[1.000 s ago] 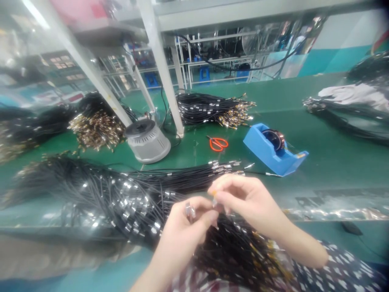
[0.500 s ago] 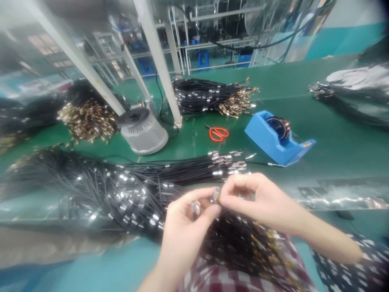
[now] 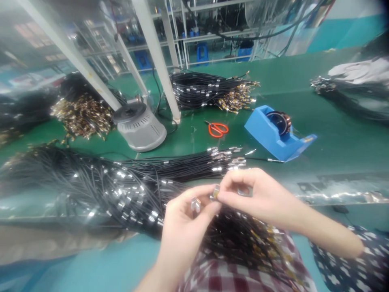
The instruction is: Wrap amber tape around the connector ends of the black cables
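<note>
Shiny bit (image 3: 216, 192): in front and left of the blue tape holder (image 3: 267, 132)
Left hand (image 3: 184, 213): pinches it
Right hand (image 3: 259, 194): pinches it too
How far: not put down; can't tell if finished

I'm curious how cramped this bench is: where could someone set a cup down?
Widest bare stretch: green tabletop between the blue tape dispenser and the far-right black cables. A narrower patch separates the dispenser from the orange-handled scissors. Crowded: the left side, where cable heaps flank the grey device, and around the left hand and right hand.
</note>
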A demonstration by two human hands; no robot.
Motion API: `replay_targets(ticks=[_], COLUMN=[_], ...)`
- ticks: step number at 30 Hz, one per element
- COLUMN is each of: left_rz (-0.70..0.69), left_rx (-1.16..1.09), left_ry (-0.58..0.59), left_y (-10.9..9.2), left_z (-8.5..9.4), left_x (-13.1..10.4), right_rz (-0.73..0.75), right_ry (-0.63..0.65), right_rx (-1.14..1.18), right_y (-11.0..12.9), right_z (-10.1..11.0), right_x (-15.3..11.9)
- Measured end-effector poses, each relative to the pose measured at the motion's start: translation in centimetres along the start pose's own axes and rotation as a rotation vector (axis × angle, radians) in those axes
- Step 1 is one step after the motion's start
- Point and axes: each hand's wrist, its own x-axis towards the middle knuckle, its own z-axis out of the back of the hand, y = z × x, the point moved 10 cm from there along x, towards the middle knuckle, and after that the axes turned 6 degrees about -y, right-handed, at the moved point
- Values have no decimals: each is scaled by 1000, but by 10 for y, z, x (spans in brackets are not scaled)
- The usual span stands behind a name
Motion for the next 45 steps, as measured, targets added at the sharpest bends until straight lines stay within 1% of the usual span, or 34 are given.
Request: replay_targets(ticks=[3,7,12,15,18,20,23,27,30,34,40,45], left_rz=[-17,-41,57,78,83,106,155,167,178,176,167,187], left_rx=[8,-37,-212,-270,-242,-200,-219,-266,-279,-280,-335,-389], left_ry=[-9,-18,-24,16,25,30,65,51,65,69,69,112], left_y=[-4,-10,-4,-6,-7,-4,1,3,4,7,6,5], left_z=[0,-1,-4,-9,-8,-7,-8,-6,-8,-7,-7,-11], left_x=[-3,-6,-2,-1,-2,-1,0,2,1,0,0,1], right_rz=[-35,-64,-23,13,39,34,2,-51,-35,-70,-2,22], right_ry=[-17,0,0,-12,-33,-48,-61,-96,-103,-133,-190,-194], right_rx=[16,36,-4,1,-5,-10,53,155,202,247,267,297], right_y=[-3,-3,1,4,6,3,-5,-19,-17,-16,-13,-15], right_z=[-1,-5,-4,-2,0,1,1,0,-4,-8,-6,-10], right_x=[0,-1,-2,-1,-1,0,0,-2,-4,-4,-2,-1])
